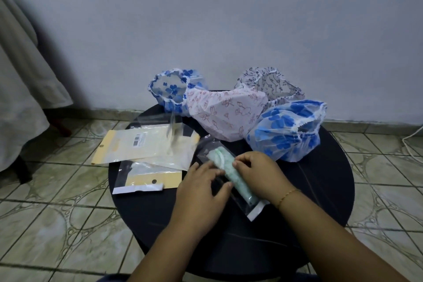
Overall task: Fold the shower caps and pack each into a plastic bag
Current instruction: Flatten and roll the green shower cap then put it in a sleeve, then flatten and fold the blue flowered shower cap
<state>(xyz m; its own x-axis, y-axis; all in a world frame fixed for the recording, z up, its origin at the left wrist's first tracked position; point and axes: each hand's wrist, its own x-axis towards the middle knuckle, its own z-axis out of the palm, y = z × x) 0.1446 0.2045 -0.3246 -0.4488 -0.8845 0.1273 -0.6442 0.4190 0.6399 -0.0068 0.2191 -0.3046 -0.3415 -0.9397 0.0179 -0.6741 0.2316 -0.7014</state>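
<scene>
A rolled pale green shower cap (240,188) lies inside a clear plastic bag (207,147) near the middle of the round black table (320,178). My left hand (201,190) presses flat on the bag's left side, fingers fairly straight. My right hand (254,171) is curled over the roll from the right and grips it through the bag. Behind them several loose caps stand in a heap: a blue-flowered cap (170,89), a white cap with pink flowers (224,112), a clear cap with dark sprigs (270,82) and a second blue-flowered cap (286,133).
Flat cream-backed plastic bags (146,144) lie on the table's left part, one overhanging the edge, with another bag (146,177) nearer me. A tiled floor (57,213) surrounds the table, a wall (229,18) rises behind it, and grey draped cloth (20,75) hangs at far left.
</scene>
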